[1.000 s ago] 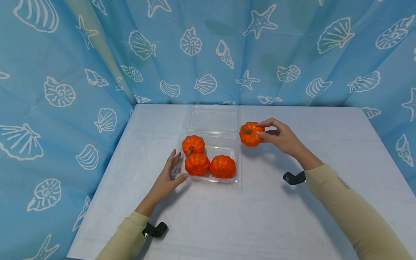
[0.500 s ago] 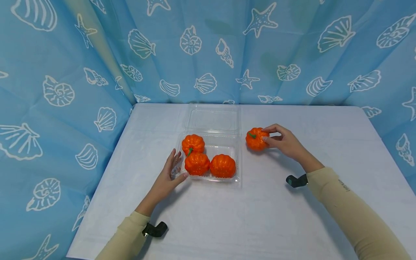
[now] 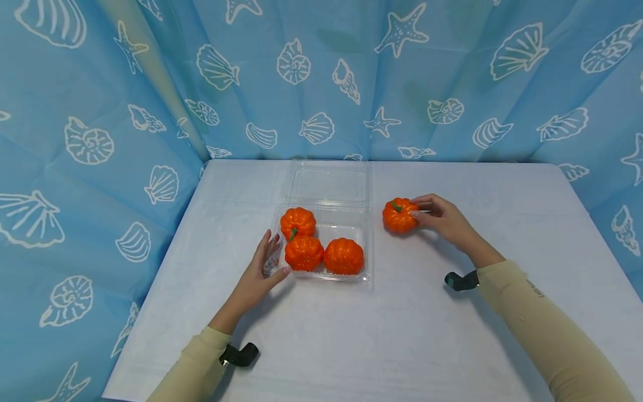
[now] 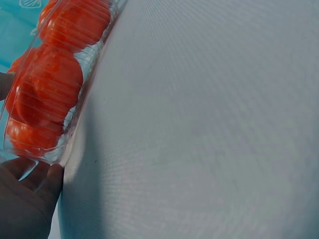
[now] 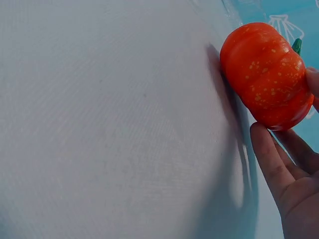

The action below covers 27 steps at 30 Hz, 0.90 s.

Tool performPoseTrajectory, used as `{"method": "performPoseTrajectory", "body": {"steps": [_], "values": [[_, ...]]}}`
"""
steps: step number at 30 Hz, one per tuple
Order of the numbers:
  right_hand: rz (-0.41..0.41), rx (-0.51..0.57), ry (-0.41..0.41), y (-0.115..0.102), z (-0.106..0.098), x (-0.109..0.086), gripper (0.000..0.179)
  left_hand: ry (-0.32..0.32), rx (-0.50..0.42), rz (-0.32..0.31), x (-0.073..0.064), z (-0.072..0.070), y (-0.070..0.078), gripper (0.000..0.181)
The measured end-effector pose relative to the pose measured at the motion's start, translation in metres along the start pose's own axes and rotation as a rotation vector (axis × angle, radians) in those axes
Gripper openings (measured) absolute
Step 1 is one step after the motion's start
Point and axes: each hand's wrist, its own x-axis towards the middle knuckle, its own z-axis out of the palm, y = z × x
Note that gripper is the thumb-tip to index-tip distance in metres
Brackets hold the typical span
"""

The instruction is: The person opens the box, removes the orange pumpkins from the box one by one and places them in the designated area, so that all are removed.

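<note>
In the head view my right hand [image 3: 446,223] holds a small orange toy pumpkin [image 3: 399,215] with a green stem, right of a clear plastic clamshell box. Thumb and fingertips lie against its right side. Close up in the right wrist view, the pumpkin [image 5: 266,74] shows yellow speckles and stands close to the white cloth, stem up. My left hand [image 3: 253,285] touches the left front corner of the box [image 3: 346,226], fingers spread along its side wall. Inside are three more pumpkins: one at back left [image 3: 298,221], one at front left [image 3: 304,254], one at front right [image 3: 344,257].
The box's transparent lid [image 3: 329,184] lies folded back toward the far table edge. A white cloth [image 3: 351,340] covers the table. Blue curtains [image 3: 321,84] with white shell prints hang behind and along the left side.
My right hand has moved the pumpkin rightward and slightly down, away from the box, with the stem turning more upward. The left hand and box have stayed in place.
</note>
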Motion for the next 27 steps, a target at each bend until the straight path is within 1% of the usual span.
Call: {"method": "performPoseTrajectory", "body": {"steps": [7, 10, 18, 23, 27], "values": [[0.064, -0.006, 0.004, 0.0027, 0.0004, -0.0017, 0.054, -0.004, 0.000, 0.005, -0.0009, -0.0003, 0.0003, 0.096], [0.075, -0.007, -0.003, 0.0052, 0.0017, -0.0010, 0.054, 0.000, -0.001, 0.007, -0.0004, -0.0004, -0.0005, 0.097], [0.054, 0.015, -0.002, 0.0021, 0.0048, -0.0037, 0.055, 0.000, -0.002, 0.005, 0.0002, -0.0006, -0.0028, 0.099], [0.027, 0.032, 0.003, 0.0024, 0.0063, -0.0040, 0.053, 0.003, -0.003, 0.011, -0.0001, 0.0000, -0.0021, 0.099], [0.023, 0.033, 0.007, 0.0028, 0.0070, -0.0037, 0.052, 0.006, -0.008, 0.015, -0.0006, 0.0006, -0.0009, 0.097]]}}
